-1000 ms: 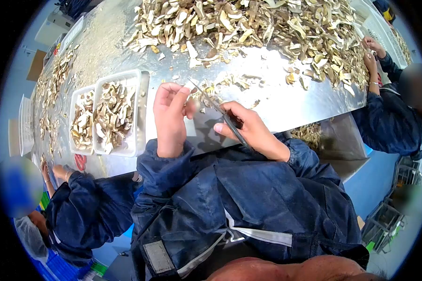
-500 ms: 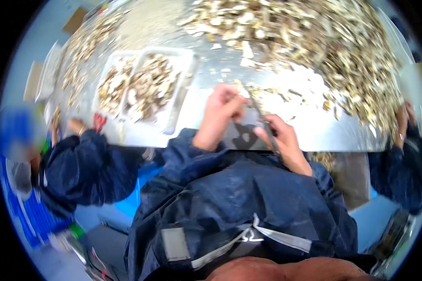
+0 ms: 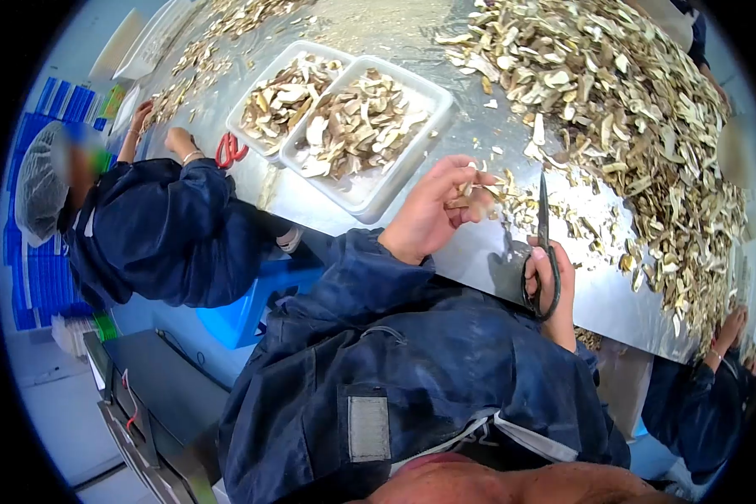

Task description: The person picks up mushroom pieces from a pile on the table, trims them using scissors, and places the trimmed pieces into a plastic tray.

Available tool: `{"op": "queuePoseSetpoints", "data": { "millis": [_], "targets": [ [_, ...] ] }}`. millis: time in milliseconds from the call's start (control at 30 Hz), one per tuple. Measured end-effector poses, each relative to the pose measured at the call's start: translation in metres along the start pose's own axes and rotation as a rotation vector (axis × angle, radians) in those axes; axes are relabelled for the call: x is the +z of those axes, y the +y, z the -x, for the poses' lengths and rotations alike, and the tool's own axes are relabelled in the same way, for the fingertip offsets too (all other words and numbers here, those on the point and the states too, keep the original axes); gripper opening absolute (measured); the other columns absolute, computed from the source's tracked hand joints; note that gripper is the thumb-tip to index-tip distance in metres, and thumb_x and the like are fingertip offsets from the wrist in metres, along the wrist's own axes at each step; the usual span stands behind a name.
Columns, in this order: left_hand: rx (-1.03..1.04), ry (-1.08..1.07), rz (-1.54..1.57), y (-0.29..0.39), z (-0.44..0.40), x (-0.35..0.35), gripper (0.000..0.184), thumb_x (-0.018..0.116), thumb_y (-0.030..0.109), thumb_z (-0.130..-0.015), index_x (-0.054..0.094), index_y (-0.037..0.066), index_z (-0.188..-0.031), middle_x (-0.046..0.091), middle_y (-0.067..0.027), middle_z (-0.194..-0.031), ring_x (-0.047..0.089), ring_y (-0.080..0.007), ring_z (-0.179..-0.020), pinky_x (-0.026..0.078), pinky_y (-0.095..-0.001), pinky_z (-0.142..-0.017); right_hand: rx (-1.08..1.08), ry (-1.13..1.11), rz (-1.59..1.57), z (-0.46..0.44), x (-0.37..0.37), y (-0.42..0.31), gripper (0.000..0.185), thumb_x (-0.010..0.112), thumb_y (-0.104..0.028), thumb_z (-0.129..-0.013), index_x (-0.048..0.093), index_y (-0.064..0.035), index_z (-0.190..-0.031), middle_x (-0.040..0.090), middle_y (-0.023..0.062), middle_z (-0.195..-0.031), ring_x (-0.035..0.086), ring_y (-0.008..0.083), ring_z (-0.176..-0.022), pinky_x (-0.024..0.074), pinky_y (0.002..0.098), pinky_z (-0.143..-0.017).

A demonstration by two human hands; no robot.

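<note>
My left hand (image 3: 443,206) is raised over the near edge of the metal table, with its fingers curled round a pale slice of dried mushroom (image 3: 466,190), partly hidden by the fingers. In my right hand (image 3: 563,281) is a pair of black-handled scissors (image 3: 543,206). Their blades lie together and point away from me. Small mushroom scraps (image 3: 521,204) are scattered on the table just beyond both hands. A large heap of sliced dried mushrooms (image 3: 613,101) spreads over the far right side.
Two white plastic trays (image 3: 433,88) of mushroom slices stand to the left, one overlapping the other. Red-handled scissors (image 3: 229,151) lie beside a co-worker's hand (image 3: 179,143). Another person's hand (image 3: 731,329) is at the right edge. A blue stool (image 3: 244,315) stands below the table.
The view has turned, so the trays appear farther right. The scissors have swung more upright in my right hand, away from my left hand.
</note>
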State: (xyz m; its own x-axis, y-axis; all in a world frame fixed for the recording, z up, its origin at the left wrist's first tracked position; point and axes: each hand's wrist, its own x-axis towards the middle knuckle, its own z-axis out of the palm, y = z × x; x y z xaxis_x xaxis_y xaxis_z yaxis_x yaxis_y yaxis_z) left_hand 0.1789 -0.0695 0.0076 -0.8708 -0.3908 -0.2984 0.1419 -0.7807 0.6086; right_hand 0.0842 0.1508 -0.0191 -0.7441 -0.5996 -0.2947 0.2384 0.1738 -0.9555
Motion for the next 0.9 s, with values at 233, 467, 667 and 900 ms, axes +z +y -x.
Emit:
{"op": "queuePoseSetpoints", "data": {
  "millis": [233,467,667,900],
  "targets": [
    [0.435,0.181,-0.124,0.066,0.004,-0.033,0.018,0.052,0.007,-0.097,0.052,0.005,-0.115,0.06,-0.0098,-0.095,0.059,-0.0181,-0.081,0.048,-0.0304,-0.065,0.012,-0.016,-0.005,-0.004,0.003,0.001,0.027,0.059,-0.02,-0.1,0.061,0.0017,-0.115,0.054,-0.0012,-0.066,0.043,0.0056,-0.052,0.0323,0.0217,-0.048],
    [0.78,0.294,-0.795,0.124,0.005,-0.052,0.026,0.054,0.018,-0.101,0.064,0.002,-0.119,0.066,-0.0065,-0.119,0.058,-0.0156,-0.113,0.04,-0.0269,-0.099,0.021,0.006,0.007,-0.004,0.005,-0.002,0.029,0.059,-0.021,-0.1,0.06,0.0024,-0.116,0.053,-0.0014,-0.065,0.043,0.0056,-0.051,0.032,0.022,-0.048],
    [0.681,0.641,-1.169,0.138,0.05,-0.112,0.031,0.066,0.012,-0.092,0.062,-0.001,-0.12,0.065,-0.0093,-0.103,0.057,-0.0102,-0.088,0.047,-0.0254,-0.076,0.004,-0.016,0.058,-0.005,0.005,-0.003,0.036,0.056,-0.028,-0.101,0.059,0.0047,-0.118,0.051,-0.0011,-0.066,0.043,0.0056,-0.05,0.0318,0.0223,-0.046],
    [0.608,0.554,-1.805,0.108,0.065,-0.13,0.047,0.071,0.008,-0.085,0.057,0.001,-0.129,0.063,-0.0151,-0.104,0.055,-0.0226,-0.078,0.05,-0.0349,-0.074,0.004,-0.037,0.015,-0.006,0.003,0.0,0.03,0.058,-0.021,-0.101,0.06,0.003,-0.118,0.052,-0.0008,-0.065,0.043,0.0063,-0.052,0.0325,0.0218,-0.049]
  ]
}}
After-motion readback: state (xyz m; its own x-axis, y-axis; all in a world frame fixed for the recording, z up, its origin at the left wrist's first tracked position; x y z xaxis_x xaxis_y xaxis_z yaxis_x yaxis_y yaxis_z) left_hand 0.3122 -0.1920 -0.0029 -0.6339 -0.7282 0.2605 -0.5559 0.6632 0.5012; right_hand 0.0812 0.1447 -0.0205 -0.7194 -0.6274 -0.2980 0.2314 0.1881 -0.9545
